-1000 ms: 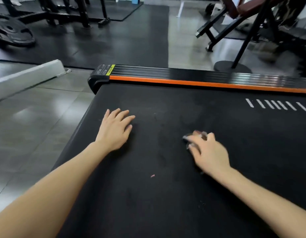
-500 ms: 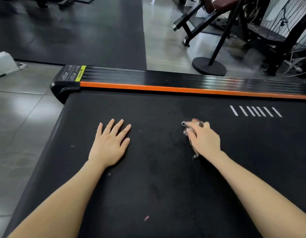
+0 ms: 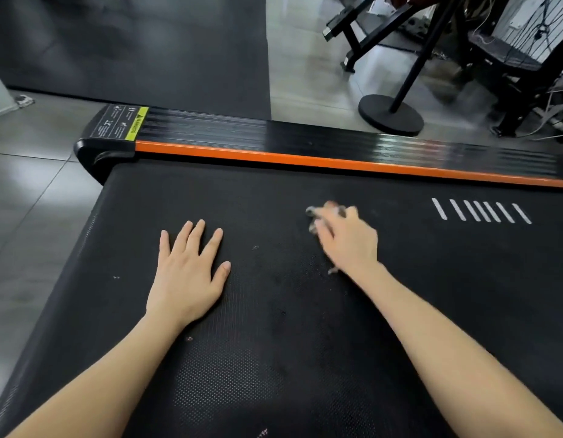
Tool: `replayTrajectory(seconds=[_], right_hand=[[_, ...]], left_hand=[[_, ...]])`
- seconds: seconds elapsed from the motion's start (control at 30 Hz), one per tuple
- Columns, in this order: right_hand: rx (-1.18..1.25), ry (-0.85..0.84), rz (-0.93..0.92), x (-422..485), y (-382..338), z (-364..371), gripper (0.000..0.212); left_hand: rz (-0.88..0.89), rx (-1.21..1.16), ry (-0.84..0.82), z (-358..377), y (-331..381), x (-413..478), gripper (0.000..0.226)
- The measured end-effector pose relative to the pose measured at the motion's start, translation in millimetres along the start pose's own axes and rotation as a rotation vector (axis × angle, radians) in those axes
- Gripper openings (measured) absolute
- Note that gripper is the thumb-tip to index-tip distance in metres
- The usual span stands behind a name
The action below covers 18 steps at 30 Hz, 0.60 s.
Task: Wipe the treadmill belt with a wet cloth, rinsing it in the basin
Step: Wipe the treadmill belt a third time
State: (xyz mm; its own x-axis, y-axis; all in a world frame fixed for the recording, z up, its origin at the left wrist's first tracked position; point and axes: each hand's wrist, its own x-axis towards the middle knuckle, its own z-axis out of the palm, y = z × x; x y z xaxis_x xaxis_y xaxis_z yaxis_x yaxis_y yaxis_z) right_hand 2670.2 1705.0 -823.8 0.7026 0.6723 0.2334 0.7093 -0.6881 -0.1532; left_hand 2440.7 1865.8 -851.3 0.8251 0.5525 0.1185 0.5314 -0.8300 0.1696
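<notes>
The black treadmill belt [image 3: 305,327] fills the lower view, with several white stripes [image 3: 480,211] printed at the right. My left hand [image 3: 187,273] lies flat on the belt, fingers straight and spread. My right hand [image 3: 348,240] presses a small grey cloth [image 3: 312,212] against the belt; the hand is blurred by motion, and only the cloth's edges show past the fingertips and near the wrist. No basin is in view.
An orange-edged black side rail [image 3: 305,147] with a yellow warning label [image 3: 137,123] borders the belt's far side. Beyond it lie grey floor tiles, a black floor mat [image 3: 131,52], a round black stand base [image 3: 390,114] and black gym frames [image 3: 510,67].
My right hand with the cloth has slid away from me along the belt. The camera has tilted, so the rail sits lower in view. My left hand has stayed flat.
</notes>
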Motion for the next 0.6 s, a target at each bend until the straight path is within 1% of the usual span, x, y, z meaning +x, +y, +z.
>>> replayTrajectory(seconds=[0.03, 0.07, 0.13, 0.23, 0.33, 0.4, 0.43, 0.47, 0.57, 0.6], right_hand=[[-0.013, 0.003, 0.094, 15, 0, 4, 0.035], [-0.025, 0.012, 0.143, 24, -3, 8, 0.036], [0.003, 0.026, 0.154, 23, -13, 8, 0.037], [0.071, 0.021, -0.032, -7, -31, 7, 0.041], [0.071, 0.063, -0.151, -16, -45, 11, 0.049], [0.019, 0.129, -0.190, -1, -39, 16, 0.043], [-0.013, 0.168, -0.166, 12, -30, 19, 0.038], [-0.023, 0.184, -0.099, 28, -21, 21, 0.035], [-0.010, 0.111, 0.207, 77, -5, 27, 0.038], [-0.013, 0.091, 0.262, 88, -5, 29, 0.040]], left_hand=[[-0.002, -0.001, 0.008, 1, 0, 0, 0.069], [-0.003, 0.000, 0.018, 1, -1, 1, 0.069], [0.003, 0.012, 0.012, 1, 0, 1, 0.068], [-0.001, 0.012, 0.010, 0, 1, 1, 0.066], [-0.001, 0.013, 0.005, -1, 2, 1, 0.065], [0.009, 0.030, 0.007, -2, 1, 0, 0.063], [0.012, 0.038, 0.010, -1, 1, 0, 0.063], [0.014, 0.041, 0.017, -1, 0, 0, 0.062], [0.012, 0.043, 0.038, 1, 0, 0, 0.061], [0.013, 0.043, 0.050, 0, 0, 0, 0.061]])
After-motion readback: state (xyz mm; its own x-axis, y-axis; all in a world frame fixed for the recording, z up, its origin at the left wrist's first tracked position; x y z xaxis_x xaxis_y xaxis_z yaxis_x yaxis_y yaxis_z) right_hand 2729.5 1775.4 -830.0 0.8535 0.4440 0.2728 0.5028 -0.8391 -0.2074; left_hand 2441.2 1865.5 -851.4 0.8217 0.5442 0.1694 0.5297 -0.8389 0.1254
